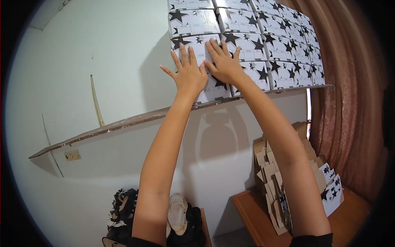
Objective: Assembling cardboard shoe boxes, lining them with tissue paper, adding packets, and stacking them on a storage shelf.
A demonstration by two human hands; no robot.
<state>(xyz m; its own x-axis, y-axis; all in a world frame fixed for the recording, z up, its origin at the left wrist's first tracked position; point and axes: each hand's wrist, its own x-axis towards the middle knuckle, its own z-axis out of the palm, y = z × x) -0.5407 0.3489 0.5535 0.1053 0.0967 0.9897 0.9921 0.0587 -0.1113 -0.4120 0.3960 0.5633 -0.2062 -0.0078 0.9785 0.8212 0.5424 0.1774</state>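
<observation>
White shoe-type boxes [242, 43] printed with black stars stand stacked in columns on a wall shelf [131, 120]. Both my arms reach up to the leftmost column. My left hand [190, 75] lies with fingers spread against the front of a box low in that column. Beside it, my right hand [225, 66] is flat too, its fingers apart, near the seam between the first two columns. The thumbs are close together. Neither hand grips anything. The hands hide parts of the box fronts.
Folded brown cardboard pieces [271, 185] and star-printed white board [332, 195] stand on a wooden table [249, 206] at lower right. Shoes [177, 214] are heaped below my arms. A brown curtain [339, 111] hangs at right; a wall socket [72, 155] sits under the shelf.
</observation>
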